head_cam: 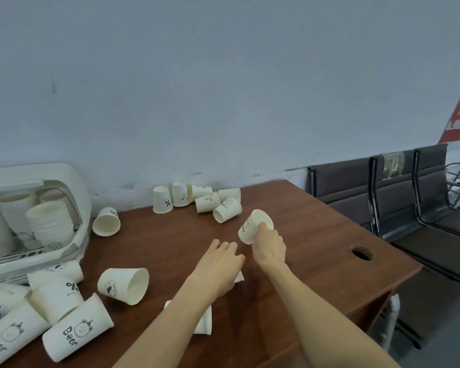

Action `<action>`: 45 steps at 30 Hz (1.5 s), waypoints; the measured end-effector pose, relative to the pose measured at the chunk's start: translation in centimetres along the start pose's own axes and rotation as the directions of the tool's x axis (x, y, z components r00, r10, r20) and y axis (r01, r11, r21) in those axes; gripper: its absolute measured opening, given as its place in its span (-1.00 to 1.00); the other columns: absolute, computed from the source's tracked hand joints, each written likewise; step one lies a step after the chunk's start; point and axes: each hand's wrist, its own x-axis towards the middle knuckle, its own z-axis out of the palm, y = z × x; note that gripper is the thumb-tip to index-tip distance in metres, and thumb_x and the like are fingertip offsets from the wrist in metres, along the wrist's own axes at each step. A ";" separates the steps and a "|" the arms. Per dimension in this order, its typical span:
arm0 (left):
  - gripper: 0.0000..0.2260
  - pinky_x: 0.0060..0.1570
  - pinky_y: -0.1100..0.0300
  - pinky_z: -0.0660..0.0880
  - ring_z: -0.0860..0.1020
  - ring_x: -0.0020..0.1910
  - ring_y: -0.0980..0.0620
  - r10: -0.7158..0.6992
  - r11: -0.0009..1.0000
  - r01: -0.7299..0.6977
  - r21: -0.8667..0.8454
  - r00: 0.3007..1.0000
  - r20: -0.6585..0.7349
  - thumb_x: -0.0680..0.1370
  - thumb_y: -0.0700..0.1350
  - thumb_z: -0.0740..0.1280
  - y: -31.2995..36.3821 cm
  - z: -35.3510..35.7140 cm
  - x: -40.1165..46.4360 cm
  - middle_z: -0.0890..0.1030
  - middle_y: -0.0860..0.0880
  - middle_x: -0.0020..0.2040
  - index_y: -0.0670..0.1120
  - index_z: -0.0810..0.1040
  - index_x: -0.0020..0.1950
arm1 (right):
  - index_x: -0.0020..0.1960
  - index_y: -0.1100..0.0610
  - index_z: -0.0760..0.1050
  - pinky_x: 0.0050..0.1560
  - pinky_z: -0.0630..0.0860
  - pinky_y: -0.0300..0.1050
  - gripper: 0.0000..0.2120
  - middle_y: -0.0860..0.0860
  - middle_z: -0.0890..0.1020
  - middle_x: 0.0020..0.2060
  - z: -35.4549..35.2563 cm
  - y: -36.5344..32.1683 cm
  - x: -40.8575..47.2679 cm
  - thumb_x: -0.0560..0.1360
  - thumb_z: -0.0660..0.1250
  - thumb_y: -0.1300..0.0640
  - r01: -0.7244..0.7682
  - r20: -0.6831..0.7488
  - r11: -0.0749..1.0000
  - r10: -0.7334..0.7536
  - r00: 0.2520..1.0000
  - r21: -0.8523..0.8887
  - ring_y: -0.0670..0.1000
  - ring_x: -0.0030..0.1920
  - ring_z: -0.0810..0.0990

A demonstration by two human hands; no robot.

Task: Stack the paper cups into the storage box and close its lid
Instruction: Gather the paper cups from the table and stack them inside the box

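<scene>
Paper cup (252, 226) tilted in right hand (270, 249) grip above table (316, 235).

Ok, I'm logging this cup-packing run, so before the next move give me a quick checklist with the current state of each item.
1. Right hand grips a paper cup, lifted off the table: ok.
2. Left hand over a cup lying under its fingers; firm grip: cannot tell.
3. Storage box open at the front, reachable: ok.
4. Room in the box beside the cup stack: cannot tell.
5. All cups packed: not ok, loose ones lie near the wall and by the box.
6. Lid closed: not ok.
</scene>
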 end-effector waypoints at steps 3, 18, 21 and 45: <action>-0.74 0.17 0.04 0.25 0.42 0.09 -0.10 -0.040 0.999 0.042 0.016 0.997 -0.063 0.52 -0.24 0.25 -0.7 -1.1 -1.0 0.44 -0.10 0.10 -0.11 0.44 0.21 | 0.23 0.16 0.32 -0.06 0.45 0.03 -0.73 0.16 0.57 0.06 -0.7 -0.8 -0.6 0.53 0.15 0.26 0.045 0.001 0.999 -0.045 0.999 -0.003 0.22 0.05 0.57; -0.76 0.16 0.04 0.24 0.45 0.14 -0.10 -0.375 0.924 0.381 -0.032 0.886 -0.274 0.58 -0.15 0.14 -10.2 -4.6 -10.2 0.49 -0.09 0.15 -0.06 0.40 0.24 | 0.16 0.19 0.33 -0.20 0.38 -0.02 -0.74 0.15 0.56 -0.02 -3.1 -11.7 -4.3 0.49 0.12 0.30 0.307 -0.061 0.951 -0.304 0.951 0.038 0.21 -0.09 0.50; -0.74 0.18 0.02 0.24 0.47 0.14 -0.11 -0.440 0.893 0.446 -0.050 0.848 -0.297 0.60 -0.13 0.09 -12.2 -4.2 -12.3 0.52 -0.09 0.15 -0.07 0.42 0.25 | 0.06 0.19 0.34 -0.24 0.34 -0.03 -0.81 0.15 0.58 -0.10 -2.9 -14.8 -5.4 0.47 0.12 0.32 0.392 -0.059 0.919 -0.390 0.919 0.031 0.19 -0.15 0.51; -0.82 -0.02 0.08 0.35 0.54 -0.08 -0.11 -0.906 0.386 0.890 -0.242 0.317 -0.280 0.61 -0.09 0.15 -33.7 4.7 -28.4 0.60 -0.11 -0.02 -0.11 0.50 0.04 | -0.11 0.16 0.40 -0.30 0.33 -0.03 -0.82 0.11 0.57 -0.21 9.5 -39.9 -13.4 0.60 0.09 0.13 0.745 0.033 0.626 -0.770 0.637 0.232 0.16 -0.22 0.49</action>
